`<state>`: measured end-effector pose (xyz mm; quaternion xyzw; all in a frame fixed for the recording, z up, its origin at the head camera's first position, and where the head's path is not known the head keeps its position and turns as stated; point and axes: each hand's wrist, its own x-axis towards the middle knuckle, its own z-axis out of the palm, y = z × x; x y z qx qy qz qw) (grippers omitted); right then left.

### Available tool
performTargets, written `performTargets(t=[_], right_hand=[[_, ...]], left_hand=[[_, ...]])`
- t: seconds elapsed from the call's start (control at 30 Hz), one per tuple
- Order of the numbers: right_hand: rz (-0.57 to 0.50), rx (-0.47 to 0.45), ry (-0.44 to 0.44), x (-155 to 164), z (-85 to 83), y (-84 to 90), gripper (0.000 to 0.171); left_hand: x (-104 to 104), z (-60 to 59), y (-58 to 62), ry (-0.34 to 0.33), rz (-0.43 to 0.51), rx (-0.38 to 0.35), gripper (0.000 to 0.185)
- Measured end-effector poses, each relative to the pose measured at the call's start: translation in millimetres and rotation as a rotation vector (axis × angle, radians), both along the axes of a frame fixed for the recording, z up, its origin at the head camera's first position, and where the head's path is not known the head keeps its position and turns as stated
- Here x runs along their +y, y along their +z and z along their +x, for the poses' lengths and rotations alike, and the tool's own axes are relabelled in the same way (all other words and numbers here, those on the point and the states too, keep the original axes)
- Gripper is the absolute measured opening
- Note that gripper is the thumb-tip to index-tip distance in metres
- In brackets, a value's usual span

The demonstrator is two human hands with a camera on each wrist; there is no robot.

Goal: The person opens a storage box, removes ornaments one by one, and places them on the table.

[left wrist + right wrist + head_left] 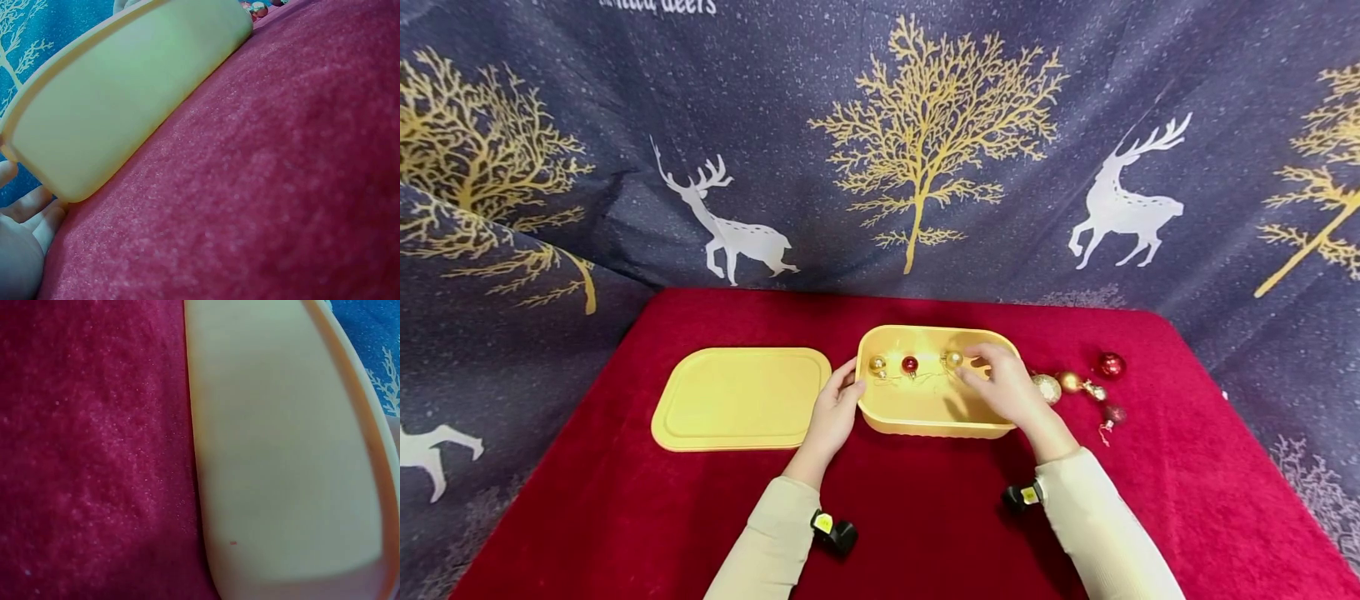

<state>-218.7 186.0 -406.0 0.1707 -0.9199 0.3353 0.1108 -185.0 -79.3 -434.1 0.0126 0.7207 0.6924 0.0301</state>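
A yellow plastic box (936,427) stands uncovered on the red cloth. Inside it lie a gold Christmas ball (877,364) on the left and a small red ball (910,364), with strings trailing. My right hand (1006,387) reaches over the right part of the box and pinches another gold ball (954,358) between thumb and finger, close over the box floor. At the box's left end rests my left hand (835,410), its extended fingers (32,205) against the outer wall. In the right wrist view, the box's side (281,444) fills the right half.
A flat yellow lid (741,400) lies left of the box. Right of it are several ornaments: a glittery pale gold ball (1047,389), a gold ball (1070,382), a shiny red ball (1112,364) and a dark red one (1115,414). A dark printed curtain (850,225) hangs behind.
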Motion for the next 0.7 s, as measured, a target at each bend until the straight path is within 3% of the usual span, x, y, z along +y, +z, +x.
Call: performTargets(t=[0.47, 0.7], right_hand=[[0.148, -0.049, 0.014, -4.8, -13.3, -7.9, 0.036], [0.201, -0.091, 0.039, -6.2, -16.6, -10.5, 0.043]], left_hand=[[0.0, -0.3, -0.8, -0.002, -0.02, 0.015, 0.047], [-0.6, -14.4, -28.4, -0.004, 0.003, 0.015, 0.047]])
